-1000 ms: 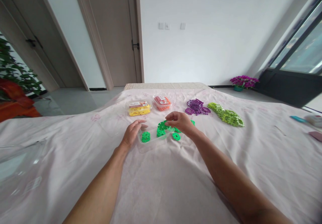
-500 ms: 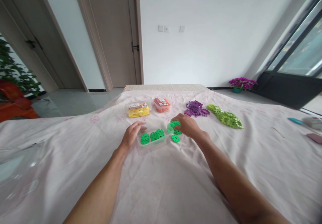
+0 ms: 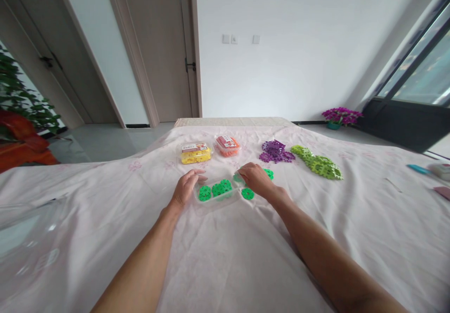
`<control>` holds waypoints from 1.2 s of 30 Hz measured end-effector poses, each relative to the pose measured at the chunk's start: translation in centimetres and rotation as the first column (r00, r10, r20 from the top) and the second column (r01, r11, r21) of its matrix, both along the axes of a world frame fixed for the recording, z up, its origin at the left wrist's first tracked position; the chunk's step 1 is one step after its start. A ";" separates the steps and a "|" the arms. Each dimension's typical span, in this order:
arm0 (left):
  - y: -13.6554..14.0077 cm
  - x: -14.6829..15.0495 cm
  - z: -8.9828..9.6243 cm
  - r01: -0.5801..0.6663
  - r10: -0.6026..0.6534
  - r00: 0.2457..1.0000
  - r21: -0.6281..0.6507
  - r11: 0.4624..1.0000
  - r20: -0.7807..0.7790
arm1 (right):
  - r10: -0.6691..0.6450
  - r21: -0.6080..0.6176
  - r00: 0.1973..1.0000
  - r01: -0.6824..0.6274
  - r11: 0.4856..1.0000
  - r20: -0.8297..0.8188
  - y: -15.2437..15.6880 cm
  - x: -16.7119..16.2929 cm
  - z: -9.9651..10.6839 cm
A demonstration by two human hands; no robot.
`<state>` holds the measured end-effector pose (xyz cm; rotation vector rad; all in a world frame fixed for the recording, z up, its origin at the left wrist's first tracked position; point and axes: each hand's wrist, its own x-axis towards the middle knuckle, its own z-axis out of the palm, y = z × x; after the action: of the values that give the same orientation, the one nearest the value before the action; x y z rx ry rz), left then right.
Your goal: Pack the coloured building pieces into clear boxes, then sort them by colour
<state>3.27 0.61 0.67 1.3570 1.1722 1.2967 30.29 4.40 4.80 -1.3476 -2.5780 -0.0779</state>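
A clear plastic box (image 3: 221, 201) sits in front of me with several green snowflake discs (image 3: 218, 189) in it. My left hand (image 3: 186, 188) is at the box's left end, its fingers stretched out and apart along the far left corner. At the opposite end, my right hand (image 3: 257, 179) is closed, its fingertips bent down by the right wall of the box. What those fingertips hold, if anything, is hidden. One loose green disc (image 3: 248, 194) lies just below my right hand. More green pieces (image 3: 269, 174) show behind that hand.
Beyond the box stand a box of yellow pieces (image 3: 196, 156) and a box of orange pieces (image 3: 228, 147). Purple pieces (image 3: 276, 151) and lime-green pieces (image 3: 321, 165) lie in heaps on the right. Clear plastic (image 3: 26, 238) lies at the left on the pale cloth (image 3: 211, 266).
My right hand has shifted slightly left toward the box's right end, with its fingers more curled. Green pieces behind it have come into sight. My left hand stays at the box.
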 end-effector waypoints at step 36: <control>0.0 -0.1 0.0 0.001 -0.001 1.000 0.016 1.000 -0.010 | -0.142 -0.110 0.858 0.100 0.989 -0.494 -1.6 -3.2 0.8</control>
<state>3.16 0.63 0.71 1.3767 1.1701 1.3022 27.13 2.78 5.55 -1.3407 -2.0766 0.3201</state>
